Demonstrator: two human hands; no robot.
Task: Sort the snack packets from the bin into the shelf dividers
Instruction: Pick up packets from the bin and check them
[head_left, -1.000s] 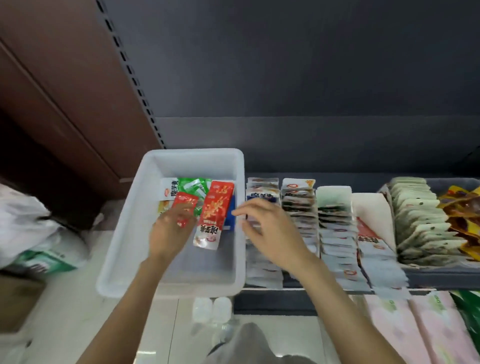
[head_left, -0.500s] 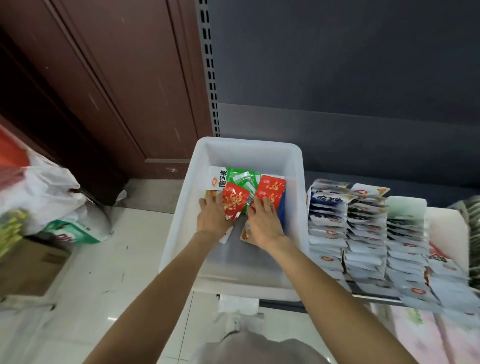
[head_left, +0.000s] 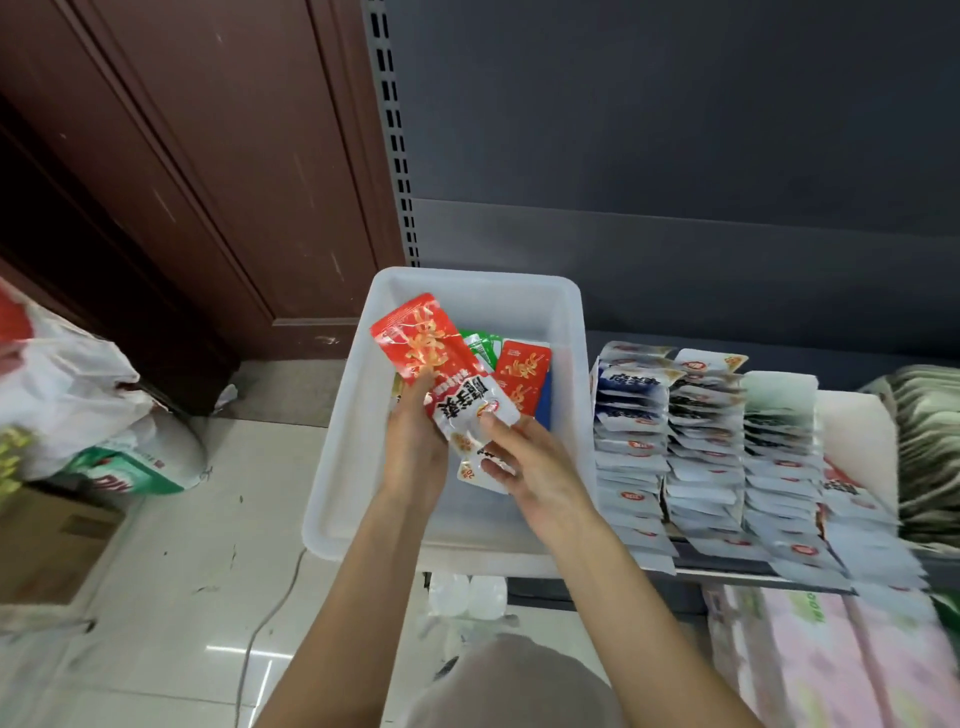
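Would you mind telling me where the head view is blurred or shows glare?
Head view: motion blur smears the shelf packets at lower right; the red packet in both hands stays fairly sharp; ceiling light glares off the floor tiles.

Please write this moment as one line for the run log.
step: picking from bin | left hand: holds red packet | right hand: pinches its lower end | shelf rows: partly filled

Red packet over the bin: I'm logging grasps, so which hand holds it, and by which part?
Both. The left hand grips the red packet around its middle; the right hand pinches its lower white end.
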